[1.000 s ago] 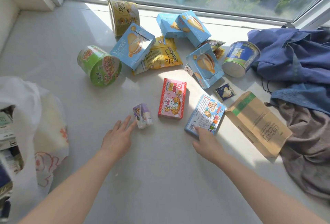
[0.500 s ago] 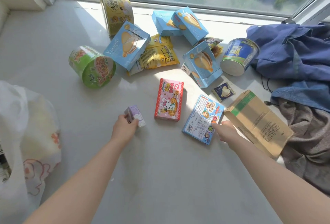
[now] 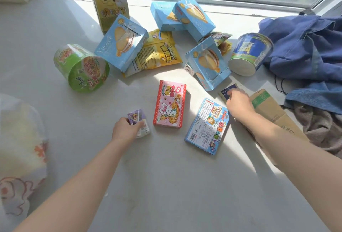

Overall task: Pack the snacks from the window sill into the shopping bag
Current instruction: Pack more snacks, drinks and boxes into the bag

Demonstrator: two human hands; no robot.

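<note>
Left hand (image 3: 125, 130), low centre of frame: grip closed around a small purple-and-white snack pack (image 3: 139, 123), which rests on the window sill (image 3: 166, 185). Fingers wrap its left side.

Right hand (image 3: 238, 105), right of centre: fingertips on a small dark blue sachet (image 3: 228, 90) lying flat on the sill. Hand covers most of it; cannot tell whether the grip is pinched on it or only touching.

Between the hands: pink rabbit box (image 3: 171, 104) lying flat, just right of the purple pack, and a light blue printed box (image 3: 208, 126) lying flat under the right wrist line.

Beyond, toward the window: four light blue biscuit boxes, the nearest (image 3: 208, 63) tilted just above the sachet; yellow snack bag (image 3: 157, 52) partly under another; green noodle cup (image 3: 81, 67) on its side at left; yellow cup (image 3: 109, 6) at upper centre-left; blue cup (image 3: 250, 53) on its side at right.

Right edge: brown cardboard box (image 3: 273, 109), blue garment (image 3: 305, 47), grey cloth (image 3: 322, 128).

Left edge: white shopping bag (image 3: 20, 148) with cartoon print, well apart from the snacks.
</note>
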